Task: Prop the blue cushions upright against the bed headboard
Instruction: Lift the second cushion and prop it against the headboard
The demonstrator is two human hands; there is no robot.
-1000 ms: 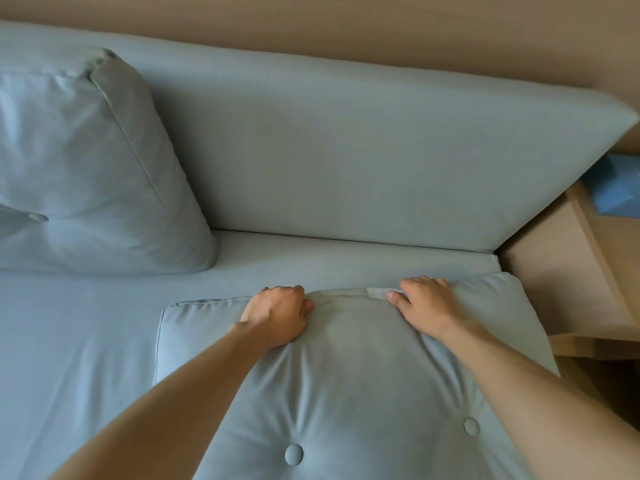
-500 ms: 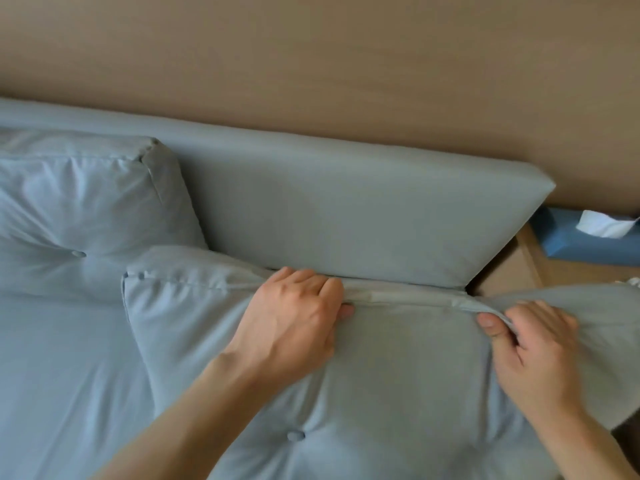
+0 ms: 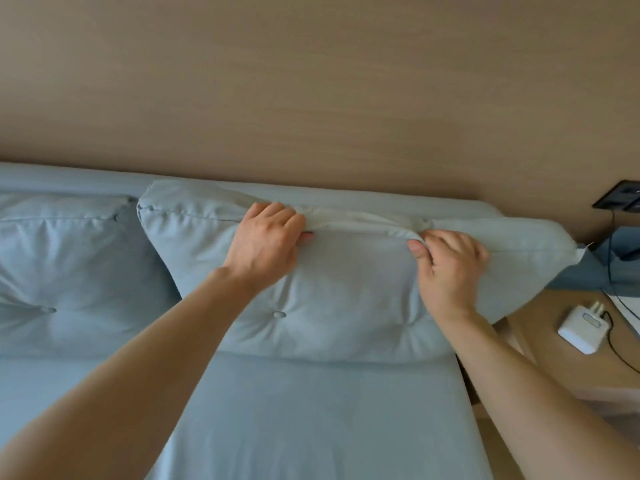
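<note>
A pale blue buttoned cushion stands upright on the bed, leaning back against the blue padded headboard. My left hand grips its top edge left of the middle. My right hand pinches the same top edge further right. The cushion's right corner juts out past the bed's side. A second blue cushion leans upright against the headboard at the left, touching the first.
The blue mattress fills the foreground. A wooden bedside table at the right holds a white charger with a black cable. A dark wall socket sits on the beige wall above it.
Both hands have lifted the cushion from lying flat on the mattress and swung it up against the headboard. My view has tilted upward toward the wall.
</note>
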